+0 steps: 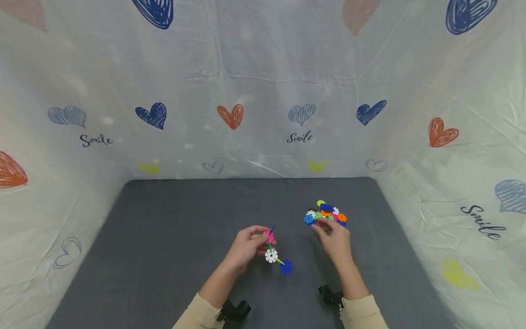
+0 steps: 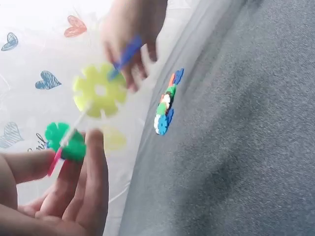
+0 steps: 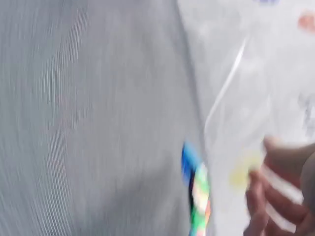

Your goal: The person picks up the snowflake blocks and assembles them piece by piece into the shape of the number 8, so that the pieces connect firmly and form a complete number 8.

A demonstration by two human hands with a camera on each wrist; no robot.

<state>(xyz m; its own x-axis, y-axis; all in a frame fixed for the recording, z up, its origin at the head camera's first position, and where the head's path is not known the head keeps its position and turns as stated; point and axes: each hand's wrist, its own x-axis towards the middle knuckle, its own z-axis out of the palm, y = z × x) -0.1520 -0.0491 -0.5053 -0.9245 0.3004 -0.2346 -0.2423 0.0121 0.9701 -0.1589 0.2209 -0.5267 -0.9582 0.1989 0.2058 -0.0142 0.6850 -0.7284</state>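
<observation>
So the left hand (image 1: 249, 244) is pinching a flower-disc chain (image 1: 271, 256) by its pink piece (image 1: 270, 236), thumb against fingers, above the dark surface (image 1: 164, 256). The slotted discs are running blue, pink, green, white, yellow, blue. The right hand (image 1: 336, 240) is hovering by the multicoloured pile (image 1: 326, 213), fingers loosely curved and parted, seemingly holding nothing.

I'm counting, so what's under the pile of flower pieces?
The pile of flower pieces rests on the grey table, visible around it. Anything beneath the top pieces is covered; in the head view, the right grip hides part of the near side.
</observation>
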